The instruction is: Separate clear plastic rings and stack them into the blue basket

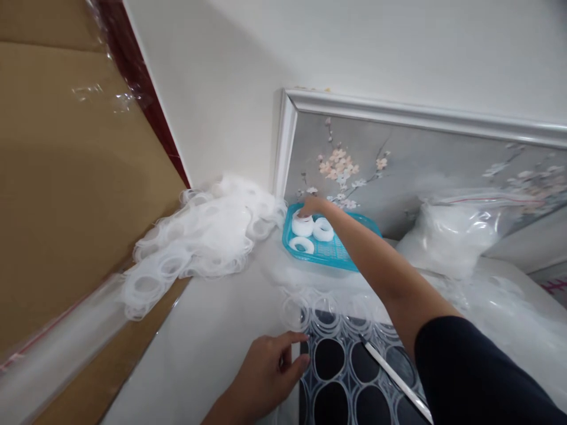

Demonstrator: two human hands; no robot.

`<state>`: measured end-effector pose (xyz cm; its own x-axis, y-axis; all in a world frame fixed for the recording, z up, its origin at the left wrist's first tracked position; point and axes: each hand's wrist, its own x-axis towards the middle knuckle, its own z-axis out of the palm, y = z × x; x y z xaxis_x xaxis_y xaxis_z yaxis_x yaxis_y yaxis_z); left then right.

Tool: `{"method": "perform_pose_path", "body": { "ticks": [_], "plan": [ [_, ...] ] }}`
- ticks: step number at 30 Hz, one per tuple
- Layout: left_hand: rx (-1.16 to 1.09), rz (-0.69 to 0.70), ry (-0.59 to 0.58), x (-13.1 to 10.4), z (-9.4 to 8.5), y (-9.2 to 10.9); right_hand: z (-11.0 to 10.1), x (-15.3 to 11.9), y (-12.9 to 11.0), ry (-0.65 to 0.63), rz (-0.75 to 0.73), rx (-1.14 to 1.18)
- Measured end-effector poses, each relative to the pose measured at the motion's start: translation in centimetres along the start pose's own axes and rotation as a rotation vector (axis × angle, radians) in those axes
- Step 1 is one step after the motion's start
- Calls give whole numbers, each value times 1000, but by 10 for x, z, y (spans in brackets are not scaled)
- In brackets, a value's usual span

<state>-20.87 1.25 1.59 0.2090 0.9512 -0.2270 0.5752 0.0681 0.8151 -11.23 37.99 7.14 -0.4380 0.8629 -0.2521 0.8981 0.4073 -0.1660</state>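
Note:
My right hand point(312, 206) reaches across to the back left of a blue plastic basket point(325, 261). Its fingers point down at the top of a stack of white rings point(303, 226); the fingertips are partly hidden, so whether they grip a ring cannot be told. Two more piles of white rings point(323, 230) sit beside it in the basket. My left hand point(274, 369) is at the left edge of a clear sheet with ring outlines point(349, 348), over a black surface. Thumb and index finger are apart with nothing visible between them. A white pen-like tool with a dark tip point(394, 376) lies on the sheet.
A heap of translucent ring-cut sheets point(208, 230) lies at left, near a large cardboard piece point(80, 165). Behind the basket leans a framed flower picture point(376, 159). A filled zip bag point(447, 236) stands at right, with more clear plastic material point(509, 319) in front.

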Motion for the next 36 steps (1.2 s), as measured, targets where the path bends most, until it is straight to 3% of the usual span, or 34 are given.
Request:
{"method": "perform_pose_path", "body": {
  "ticks": [6, 13, 23, 30, 36],
  "plan": [
    [-40, 3, -16, 1, 2, -4, -5, 0, 5, -80, 7, -13],
    [-90, 17, -25, 2, 2, -4, -10, -9, -3, 8, 22, -66],
    [-94, -6, -22, 1, 0, 0, 16, -4, -7, 23, 29, -67],
    [-88, -9, -35, 1, 1, 0, 23, -3, -8, 4, 32, -63],
    [-108, 7, -29, 1, 0, -2, 10, -17, -11, 20, 45, -12]
  ]
}}
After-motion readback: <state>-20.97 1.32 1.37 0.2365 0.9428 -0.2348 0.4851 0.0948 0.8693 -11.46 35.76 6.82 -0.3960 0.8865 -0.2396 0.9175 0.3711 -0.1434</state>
